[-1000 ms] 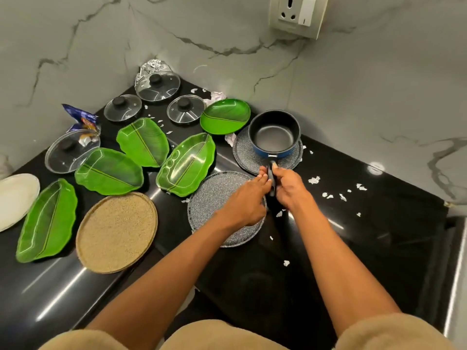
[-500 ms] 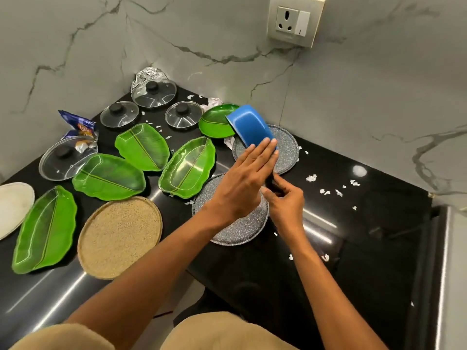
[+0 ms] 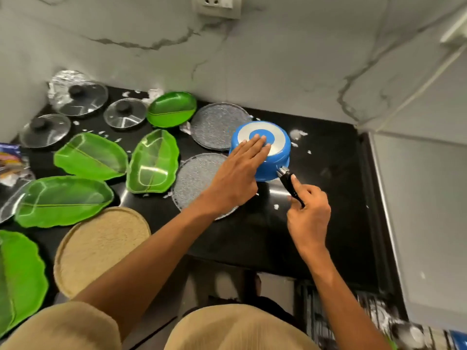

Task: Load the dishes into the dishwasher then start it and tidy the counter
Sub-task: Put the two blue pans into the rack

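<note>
Over the tabletop (image 3: 328, 223), right of the grey mats (image 3: 199, 183), we hold the pan (image 3: 262, 152) upturned: right grip (image 3: 307, 215) curled round its handle, left grip (image 3: 235, 178) flat on its base; every plate (image 3: 151, 161) and lid (image 3: 125, 113) remains unloaded

blue saucepan (image 3: 274, 170), green plates (image 3: 91, 156), perhaps speckled trays (image 3: 217, 122)

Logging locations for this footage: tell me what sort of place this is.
Most likely a home kitchen: a black stone counter against a marble-look wall, covered with glass pot lids and green leaf-shaped plates, and a blue saucepan held upside down.
</note>
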Motion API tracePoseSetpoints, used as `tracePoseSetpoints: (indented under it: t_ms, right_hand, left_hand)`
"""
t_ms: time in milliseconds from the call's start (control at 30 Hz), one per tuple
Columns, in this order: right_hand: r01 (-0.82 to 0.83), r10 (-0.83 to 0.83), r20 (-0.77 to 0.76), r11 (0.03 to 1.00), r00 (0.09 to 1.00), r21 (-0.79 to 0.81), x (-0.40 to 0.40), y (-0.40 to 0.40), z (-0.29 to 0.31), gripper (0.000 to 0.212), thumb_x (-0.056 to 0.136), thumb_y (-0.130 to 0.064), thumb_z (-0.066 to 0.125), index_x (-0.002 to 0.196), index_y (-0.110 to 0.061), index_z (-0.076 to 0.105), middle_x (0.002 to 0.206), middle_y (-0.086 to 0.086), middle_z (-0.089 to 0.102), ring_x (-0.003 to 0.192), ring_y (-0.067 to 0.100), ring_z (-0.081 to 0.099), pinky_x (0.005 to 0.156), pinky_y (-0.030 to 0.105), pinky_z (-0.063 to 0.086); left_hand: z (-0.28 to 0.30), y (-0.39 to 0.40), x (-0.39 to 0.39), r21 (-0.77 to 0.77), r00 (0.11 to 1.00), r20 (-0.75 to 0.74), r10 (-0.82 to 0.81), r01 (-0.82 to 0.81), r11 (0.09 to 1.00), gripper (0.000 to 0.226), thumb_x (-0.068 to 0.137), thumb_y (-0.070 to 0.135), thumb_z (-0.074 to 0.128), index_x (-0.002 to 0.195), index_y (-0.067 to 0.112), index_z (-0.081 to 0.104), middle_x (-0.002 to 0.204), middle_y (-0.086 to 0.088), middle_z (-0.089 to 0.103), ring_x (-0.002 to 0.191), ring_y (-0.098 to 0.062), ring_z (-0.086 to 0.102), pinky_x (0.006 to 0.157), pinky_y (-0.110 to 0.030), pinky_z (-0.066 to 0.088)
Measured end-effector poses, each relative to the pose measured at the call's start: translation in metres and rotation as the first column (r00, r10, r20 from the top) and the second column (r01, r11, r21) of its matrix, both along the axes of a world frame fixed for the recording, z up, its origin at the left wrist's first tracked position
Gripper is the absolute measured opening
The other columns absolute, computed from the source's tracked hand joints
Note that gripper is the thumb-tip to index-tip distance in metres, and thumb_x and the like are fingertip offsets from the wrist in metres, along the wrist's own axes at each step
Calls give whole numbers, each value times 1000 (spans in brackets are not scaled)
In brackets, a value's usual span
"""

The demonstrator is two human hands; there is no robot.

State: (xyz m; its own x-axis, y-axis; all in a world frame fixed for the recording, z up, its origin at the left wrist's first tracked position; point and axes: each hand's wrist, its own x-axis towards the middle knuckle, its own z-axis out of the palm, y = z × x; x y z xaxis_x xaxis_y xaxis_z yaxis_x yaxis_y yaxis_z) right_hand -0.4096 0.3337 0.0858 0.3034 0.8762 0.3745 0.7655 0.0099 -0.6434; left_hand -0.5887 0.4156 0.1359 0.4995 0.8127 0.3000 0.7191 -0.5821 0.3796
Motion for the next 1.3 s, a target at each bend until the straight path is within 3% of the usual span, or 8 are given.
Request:
tracePoseSetpoints:
  t_ms: [167, 333, 367, 467, 633, 800, 1033, 1300]
  right_hand:
    - [170, -170, 16, 985, 985, -8, 28, -81, -9, 67, 77, 16, 73, 134, -19, 65, 99, 4, 63, 90, 17, 55, 85, 5, 39]
    - [371, -370, 43, 928, 928, -20, 64, -168, -21, 69, 74, 19, 72, 133, -17, 66, 102, 6, 64, 92, 21, 57, 88, 8, 40]
    - [403, -401, 57, 915, 914, -16, 71, -186, -23, 70, 73, 20, 71, 133, -17, 66, 102, 8, 65, 93, 24, 57, 88, 13, 44]
    - [495, -489, 122, 869, 864, -24, 90, -238, -30, 69, 73, 19, 69, 133, -14, 66, 104, 12, 65, 91, 31, 59, 81, 45, 56]
    - [666, -655, 137, 744, 743, -52, 109, -326, -43, 66, 73, 17, 71, 133, -8, 65, 113, 16, 67, 97, 36, 61, 80, 51, 57]
    - [812, -797, 178, 583, 577, -22, 126, -408, -55, 45, 71, 4, 62, 115, 4, 71, 106, 21, 73, 93, 40, 67, 81, 46, 58]
    - [889, -874, 177, 457, 453, -22, 178, -521, -60, 41, 63, 20, 78, 101, 4, 75, 97, 18, 75, 82, 38, 70, 73, 41, 58]
    - [891, -889, 126, 416, 441, -182, 243, -602, -85, 40, 69, 14, 74, 106, 0, 75, 100, 14, 75, 83, 36, 67, 73, 39, 56]
  left_hand:
    - [-13, -35, 36, -51, 961, 45, -274, 276, 960, 76, 75, -12, 63, 147, 4, 45, 157, -15, 37, 148, -31, 29, 119, -51, 29]
    - [-29, -75, 93, -74, 849, 24, -528, 528, 846, 72, 76, -7, 68, 144, 6, 47, 157, -15, 37, 148, -32, 28, 120, -46, 28]
    - [-32, -85, 105, -73, 824, 22, -566, 566, 821, 71, 76, -5, 69, 143, 7, 49, 156, -14, 38, 147, -31, 30, 121, -43, 27]
    - [-36, -116, 140, -71, 774, 61, -630, 633, 771, 70, 76, 0, 74, 141, 7, 53, 154, -11, 42, 145, -27, 36, 117, -32, 28]
    - [-43, -175, 204, -107, 641, 74, -764, 766, 633, 67, 80, 7, 72, 144, 9, 51, 155, -10, 40, 144, -26, 37, 118, -37, 30]
    - [-51, -245, 271, -105, 533, 83, -842, 845, 525, 54, 81, 13, 66, 134, 6, 60, 146, -14, 51, 134, -31, 50, 111, -43, 41]
    - [-67, -357, 368, -201, 385, 100, -917, 911, 361, 55, 84, 16, 66, 138, 7, 57, 149, -12, 49, 139, -29, 45, 112, -49, 40]
    - [-105, -434, 445, -355, 363, 142, -921, 887, 296, 54, 88, 7, 71, 140, 10, 56, 150, -10, 48, 142, -24, 41, 117, -45, 35]
